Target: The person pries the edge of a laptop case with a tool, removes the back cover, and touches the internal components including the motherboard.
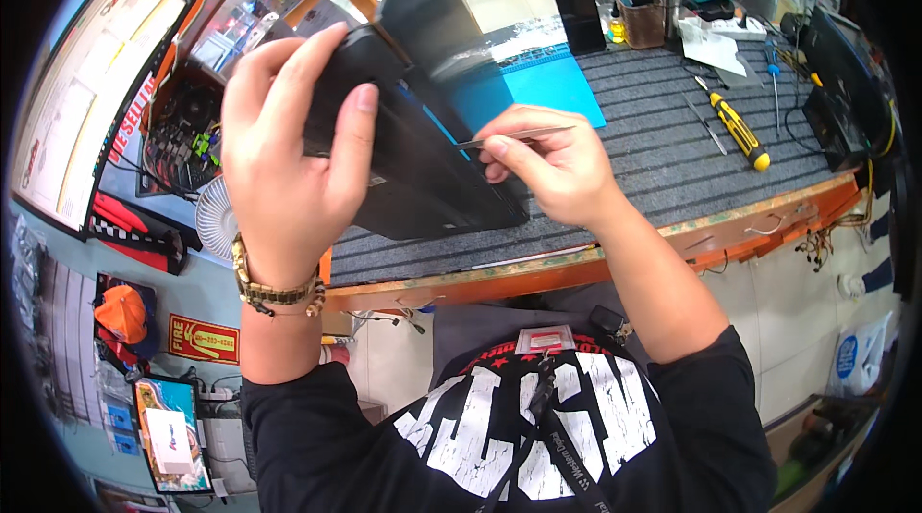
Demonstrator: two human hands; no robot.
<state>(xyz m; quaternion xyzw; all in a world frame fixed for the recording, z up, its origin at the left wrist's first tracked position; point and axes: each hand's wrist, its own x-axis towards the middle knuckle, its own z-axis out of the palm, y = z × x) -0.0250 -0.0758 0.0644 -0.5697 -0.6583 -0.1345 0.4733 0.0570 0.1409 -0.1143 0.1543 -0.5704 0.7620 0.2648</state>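
Note:
A black laptop [413, 188] stands tilted on its edge at the bench's front, its lid partly open. My left hand [288, 143] grips its upper corner, fingers over the top and thumb against the near face. In my right hand [557, 169], a thin flat metal tool [545, 132] is pinched between thumb and fingers; its exact kind is not clear. Its tip reaches the laptop's side edge, beside a narrow blue strip [444, 129]. Whether the tip is inside a seam cannot be made out.
Behind the laptop, a blue mat [552, 90] lies on the grey ribbed bench top [639, 158]. A phone [578, 18] leans at the back. To the right are a yellow-black screwdriver [738, 129], tweezers [706, 125] and a blue-handled screwdriver [773, 61]. A monitor [96, 81] stands left.

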